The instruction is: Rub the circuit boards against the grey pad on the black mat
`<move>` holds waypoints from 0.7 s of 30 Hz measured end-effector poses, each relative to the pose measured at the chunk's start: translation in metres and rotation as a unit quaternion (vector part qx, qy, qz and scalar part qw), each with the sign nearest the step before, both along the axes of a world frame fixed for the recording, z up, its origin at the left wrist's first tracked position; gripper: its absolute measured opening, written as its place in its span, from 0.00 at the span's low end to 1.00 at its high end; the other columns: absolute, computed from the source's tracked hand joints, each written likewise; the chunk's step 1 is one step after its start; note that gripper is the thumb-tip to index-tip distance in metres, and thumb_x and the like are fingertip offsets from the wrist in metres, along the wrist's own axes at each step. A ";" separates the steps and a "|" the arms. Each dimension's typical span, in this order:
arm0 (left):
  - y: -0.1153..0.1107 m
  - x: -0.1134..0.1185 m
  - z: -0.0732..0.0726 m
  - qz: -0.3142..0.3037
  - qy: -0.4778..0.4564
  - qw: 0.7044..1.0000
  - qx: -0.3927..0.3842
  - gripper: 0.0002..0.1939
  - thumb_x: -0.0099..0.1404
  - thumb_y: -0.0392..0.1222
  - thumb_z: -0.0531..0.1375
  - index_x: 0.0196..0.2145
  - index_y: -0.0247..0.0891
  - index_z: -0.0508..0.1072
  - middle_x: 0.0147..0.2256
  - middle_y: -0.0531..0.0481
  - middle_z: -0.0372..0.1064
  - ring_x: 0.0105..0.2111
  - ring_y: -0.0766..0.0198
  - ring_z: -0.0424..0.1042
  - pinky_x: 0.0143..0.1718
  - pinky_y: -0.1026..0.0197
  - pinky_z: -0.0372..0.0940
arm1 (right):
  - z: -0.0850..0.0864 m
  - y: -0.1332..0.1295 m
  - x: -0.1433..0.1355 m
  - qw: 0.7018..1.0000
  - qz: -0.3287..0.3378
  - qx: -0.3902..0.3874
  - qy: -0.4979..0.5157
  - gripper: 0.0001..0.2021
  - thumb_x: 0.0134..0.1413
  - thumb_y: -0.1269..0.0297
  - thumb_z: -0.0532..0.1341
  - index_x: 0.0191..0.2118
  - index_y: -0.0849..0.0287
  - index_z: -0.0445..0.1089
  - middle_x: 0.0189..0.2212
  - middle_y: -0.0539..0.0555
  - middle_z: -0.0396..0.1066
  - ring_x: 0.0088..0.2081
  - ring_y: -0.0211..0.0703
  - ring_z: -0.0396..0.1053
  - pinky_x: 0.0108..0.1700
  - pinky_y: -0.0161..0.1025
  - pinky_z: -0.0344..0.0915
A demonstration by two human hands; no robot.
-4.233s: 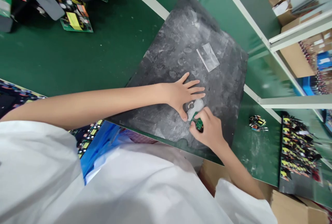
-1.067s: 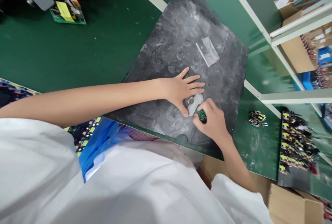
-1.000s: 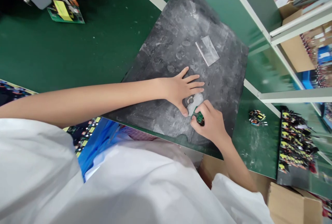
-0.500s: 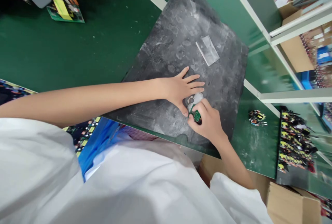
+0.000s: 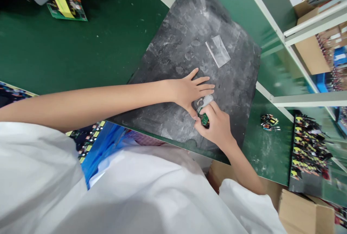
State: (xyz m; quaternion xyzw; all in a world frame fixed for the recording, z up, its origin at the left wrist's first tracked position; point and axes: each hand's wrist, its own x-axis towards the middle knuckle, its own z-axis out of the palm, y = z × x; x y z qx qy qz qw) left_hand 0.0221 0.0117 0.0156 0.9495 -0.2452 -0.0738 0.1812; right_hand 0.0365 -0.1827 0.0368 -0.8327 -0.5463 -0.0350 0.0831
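My left hand [image 5: 191,91] lies with its fingers spread on a dark grey mat [image 5: 187,35], its thumb tip beside a small green circuit board [image 5: 204,119]. My right hand [image 5: 215,123] is closed on that board, with thumb and fingers pinching its edges and covering part of it. A whitish piece with a round grey part [image 5: 201,102] adjoins the board, between the two hands; I cannot tell what it is. Farther up the mat lies a clear plastic piece [image 5: 219,52], apart from both hands.
Around the mat is a green tabletop [image 5: 108,46]. Circuit boards with yellow tape [image 5: 63,6] lie at the upper left. A small electronic assembly [image 5: 269,122] and a tray of many more [image 5: 310,147] are at the right. A cardboard box [image 5: 303,212] stands below.
My right hand has shifted very slightly toward my left thumb, with the board still in its fingers. My left hand stays spread in nearly the same place. The view has shifted slightly.
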 end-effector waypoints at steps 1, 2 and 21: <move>0.001 0.001 -0.001 0.001 0.000 1.000 -0.010 0.45 0.58 0.65 0.50 0.66 0.37 0.45 0.67 0.50 0.37 0.67 0.46 0.32 0.63 0.38 0.21 | -0.001 0.001 0.002 1.000 -0.001 0.005 0.001 0.04 0.47 0.63 0.55 0.28 0.56 0.59 0.26 0.49 0.60 0.22 0.36 0.57 0.23 0.34 0.52; 0.002 0.002 -0.002 0.001 0.001 1.000 -0.017 0.45 0.59 0.65 0.49 0.66 0.37 0.45 0.67 0.50 0.37 0.67 0.47 0.33 0.63 0.39 0.21 | -0.001 0.002 0.004 1.000 -0.002 0.009 0.002 0.04 0.47 0.63 0.55 0.28 0.56 0.59 0.27 0.49 0.60 0.23 0.36 0.58 0.24 0.34 0.52; 0.004 0.003 -0.004 0.001 -0.010 0.999 -0.030 0.46 0.57 0.64 0.52 0.66 0.37 0.46 0.67 0.48 0.39 0.67 0.47 0.34 0.63 0.38 0.22 | -0.002 -0.003 0.011 1.000 -0.028 0.011 0.008 0.04 0.48 0.64 0.55 0.30 0.55 0.58 0.28 0.50 0.60 0.23 0.37 0.59 0.23 0.34 0.54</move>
